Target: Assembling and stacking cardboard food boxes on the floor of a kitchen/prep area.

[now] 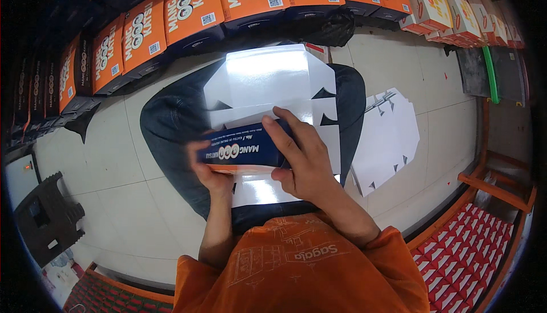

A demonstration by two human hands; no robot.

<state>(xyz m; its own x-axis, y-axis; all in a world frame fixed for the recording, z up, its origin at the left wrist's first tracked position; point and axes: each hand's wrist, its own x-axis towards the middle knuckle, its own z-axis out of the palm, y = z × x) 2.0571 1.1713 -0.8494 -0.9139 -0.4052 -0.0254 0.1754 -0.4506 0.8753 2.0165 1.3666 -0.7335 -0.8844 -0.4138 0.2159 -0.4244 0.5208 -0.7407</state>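
Observation:
Between my two hands, above my lap, is a folded navy carton (242, 142) with an orange lower edge and white printing. My left hand (211, 170) grips its left end, somewhat blurred. My right hand (307, 159) holds the right end, thumb below and fingers spread over the top and side. Under the carton, a flat white cardboard blank (268, 74) with cut slots and angled corners lies unfolded across my legs. The carton and my hands hide its middle.
More white blanks (393, 136) lie on the tiled floor at my right. Orange and navy boxes (194, 5) line the far side, with white and orange ones (436, 5) farther right. Red-and-white packs (461, 256) fill a wooden rack at lower right. A dark plastic piece (48, 219) stands at left.

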